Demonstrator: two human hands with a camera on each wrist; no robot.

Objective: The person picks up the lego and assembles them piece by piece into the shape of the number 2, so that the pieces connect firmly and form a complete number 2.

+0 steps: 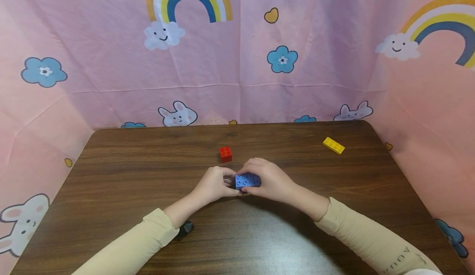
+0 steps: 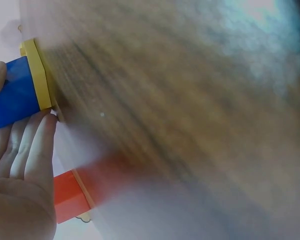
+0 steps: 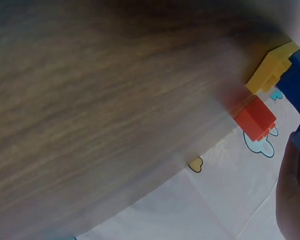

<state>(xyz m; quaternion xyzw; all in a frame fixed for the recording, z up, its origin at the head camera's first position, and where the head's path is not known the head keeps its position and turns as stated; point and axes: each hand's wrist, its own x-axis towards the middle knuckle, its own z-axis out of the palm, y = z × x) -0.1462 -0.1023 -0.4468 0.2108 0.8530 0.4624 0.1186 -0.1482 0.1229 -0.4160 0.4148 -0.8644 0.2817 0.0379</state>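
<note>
Near the table's middle, both hands are at a small stack of toy building bricks. In the head view its top is a studded blue brick; in the left wrist view a dark blue brick stands on a yellow brick. My right hand grips the stack from the right, thumb on the near side and fingers on the far side. My left hand holds the left end between thumb and fingers. The right wrist view shows the blue brick only partly, at its edge.
Just beyond the hands stands a red brick with studs up. A flat yellow brick lies at the back right. A dark object is partly hidden by the left sleeve. Patterned pink cloth hangs around the wooden table.
</note>
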